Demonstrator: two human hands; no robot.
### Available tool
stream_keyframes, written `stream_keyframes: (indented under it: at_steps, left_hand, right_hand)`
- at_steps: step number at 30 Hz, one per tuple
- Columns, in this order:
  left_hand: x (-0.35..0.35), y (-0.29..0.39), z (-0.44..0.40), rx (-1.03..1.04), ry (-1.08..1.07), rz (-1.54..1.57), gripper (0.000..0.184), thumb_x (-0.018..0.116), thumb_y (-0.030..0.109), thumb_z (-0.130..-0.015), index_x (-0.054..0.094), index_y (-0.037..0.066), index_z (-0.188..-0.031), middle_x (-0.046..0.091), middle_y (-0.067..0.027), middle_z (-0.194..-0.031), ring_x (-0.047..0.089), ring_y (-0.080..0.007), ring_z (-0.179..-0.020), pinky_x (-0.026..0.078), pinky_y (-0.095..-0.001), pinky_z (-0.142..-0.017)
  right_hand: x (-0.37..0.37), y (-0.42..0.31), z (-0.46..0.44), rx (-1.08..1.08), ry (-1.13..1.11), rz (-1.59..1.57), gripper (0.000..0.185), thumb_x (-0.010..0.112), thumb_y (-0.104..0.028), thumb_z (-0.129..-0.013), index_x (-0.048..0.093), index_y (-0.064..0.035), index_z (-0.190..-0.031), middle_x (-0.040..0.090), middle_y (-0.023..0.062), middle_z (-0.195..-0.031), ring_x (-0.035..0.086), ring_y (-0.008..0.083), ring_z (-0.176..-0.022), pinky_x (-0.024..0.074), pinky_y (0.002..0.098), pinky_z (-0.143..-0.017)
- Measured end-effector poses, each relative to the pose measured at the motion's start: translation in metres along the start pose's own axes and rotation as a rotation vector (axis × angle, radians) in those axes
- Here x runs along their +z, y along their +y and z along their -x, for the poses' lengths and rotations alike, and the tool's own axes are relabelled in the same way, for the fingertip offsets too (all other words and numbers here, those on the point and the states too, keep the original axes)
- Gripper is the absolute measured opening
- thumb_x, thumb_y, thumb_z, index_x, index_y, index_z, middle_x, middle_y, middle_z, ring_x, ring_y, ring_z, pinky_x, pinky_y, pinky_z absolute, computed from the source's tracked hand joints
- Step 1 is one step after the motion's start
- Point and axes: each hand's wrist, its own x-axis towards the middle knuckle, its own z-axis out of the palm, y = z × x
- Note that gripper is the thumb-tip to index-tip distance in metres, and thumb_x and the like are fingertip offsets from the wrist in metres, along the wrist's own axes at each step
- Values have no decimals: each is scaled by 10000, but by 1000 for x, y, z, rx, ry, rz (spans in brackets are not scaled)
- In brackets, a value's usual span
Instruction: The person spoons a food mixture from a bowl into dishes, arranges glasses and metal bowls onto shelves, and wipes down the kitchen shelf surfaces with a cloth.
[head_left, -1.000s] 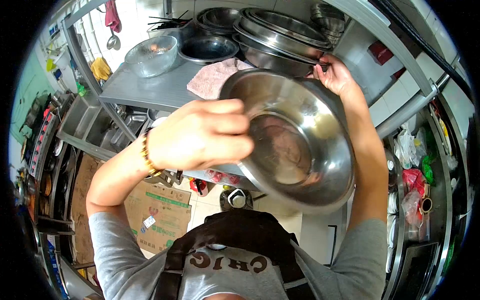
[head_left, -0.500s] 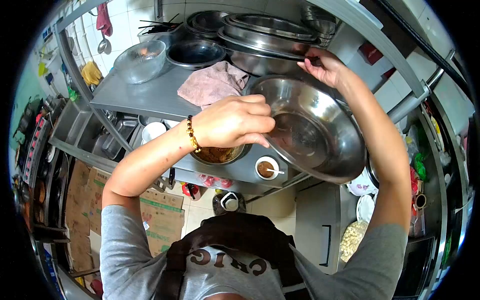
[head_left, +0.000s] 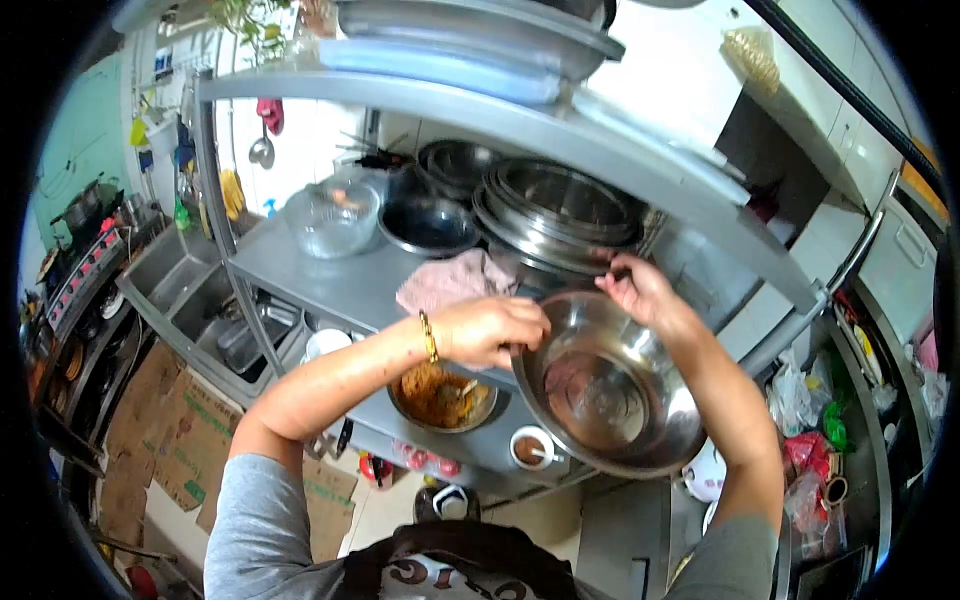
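A large stainless steel basin (head_left: pixel 590 400) hangs tilted in front of the shelf, its shiny inside toward me. My left hand (head_left: pixel 495 332) is closed on its left rim. At the back, my right hand (head_left: pixel 640 288) has curled fingers at the rim of the stacked steel basins (head_left: pixel 520 235), seemingly gripping it; the exact contact is partly hidden. A pink cloth (head_left: pixel 455 280) lies on the shelf behind my left hand. Below my left wrist sits a metal bowl of orange-brown paste (head_left: pixel 440 397) with a spoon in it. Beside it stands a small white cup of brown sauce (head_left: pixel 532 447).
On the upper shelf (head_left: pixel 300 265) are a glass bowl (head_left: pixel 335 220) and a dark pan (head_left: pixel 428 225). A metal rack beam (head_left: pixel 450 95) crosses above my hands. Sinks (head_left: pixel 190 290) lie at left. Plastic bags (head_left: pixel 800 395) crowd the right counter.
The view has shifted, showing more of the upper rack. The basin in my left hand has come lower, and the paste bowl shows more fully. My right hand stays by the stack.
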Motion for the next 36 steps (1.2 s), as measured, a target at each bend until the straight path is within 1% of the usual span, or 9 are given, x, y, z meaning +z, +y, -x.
stream_keyframes:
  at_steps: [7, 10, 12, 16, 24, 26, 30, 32, 36]
  left_hand:
    - [-15, 22, 8, -79, 83, -39, 540, 741, 184, -659, 512, 88, -1139, 384, -152, -1289, 362, -351, -1199, 334, -415, -988]
    - [-34, 36, 10, -193, 239, -17, 474, 691, 124, -729, 519, 70, -1167, 500, -150, -1190, 486, -316, -1109, 418, -399, -922]
    - [-31, 3, 27, -629, 598, 639, 450, 619, 111, -808, 445, 19, -1213, 554, -138, -1095, 565, -270, -1011, 497, -361, -826]
    - [-52, -24, 26, -991, 847, 1141, 437, 512, 79, -875, 308, -89, -1223, 539, -190, -986, 582, -321, -938, 523, -392, -829]
    - [-41, -58, -12, -989, 852, 1389, 212, 490, 99, -877, 438, -53, -1014, 455, -174, -1120, 531, -300, -988, 541, -429, -811]
    - [-41, -54, -13, -1079, 1021, 1389, 211, 480, 101, -882, 438, -68, -1001, 456, -185, -1117, 545, -312, -973, 536, -433, -825]
    - [-31, -69, 1, -936, 985, 1523, 238, 450, 134, -899, 460, -81, -1002, 516, -170, -946, 566, -370, -911, 549, -451, -781]
    - [-34, -71, 0, -919, 923, 1540, 314, 516, 256, -894, 497, 1, -1076, 526, -150, -992, 561, -343, -921, 556, -435, -758]
    - [-37, -65, -18, -991, 953, 1369, 286, 566, 241, -866, 506, 24, -1043, 509, -115, -1020, 534, -270, -970, 553, -441, -755]
  right_hand:
    - [-6, 17, 0, -49, 39, -31, 141, 499, -28, -800, 469, 43, -918, 472, 233, -990, 591, 319, -761, 563, 270, -639]
    - [-5, 16, -2, -50, 61, -48, 104, 482, -23, -807, 473, 53, -877, 498, 231, -941, 596, 323, -771, 565, 275, -654]
    - [-7, 15, -4, -50, 28, -19, 92, 471, -11, -807, 469, 56, -870, 507, 224, -915, 596, 325, -780, 565, 275, -658]
    - [-1, 15, -1, -64, 56, 16, 147, 470, -6, -791, 507, 77, -906, 534, 208, -958, 592, 297, -799, 554, 254, -676]
    - [-5, 13, -3, -76, 37, 38, 131, 483, -14, -804, 495, 71, -903, 539, 205, -943, 595, 302, -806, 552, 263, -678]
    - [-10, 14, -8, -69, 54, 9, 132, 491, -12, -803, 489, 72, -906, 537, 208, -936, 598, 307, -804, 553, 261, -667]
    - [-4, 14, -1, -88, 82, 27, 148, 495, -16, -800, 487, 74, -917, 532, 238, -1006, 599, 314, -834, 555, 263, -669]
    - [-2, 13, 3, -77, 64, 35, 164, 493, -19, -803, 485, 77, -936, 520, 244, -1044, 598, 318, -847, 555, 263, -682]
    - [-2, 13, 3, -93, 96, 62, 204, 491, -23, -808, 498, 85, -981, 523, 233, -1051, 594, 324, -862, 552, 265, -703]
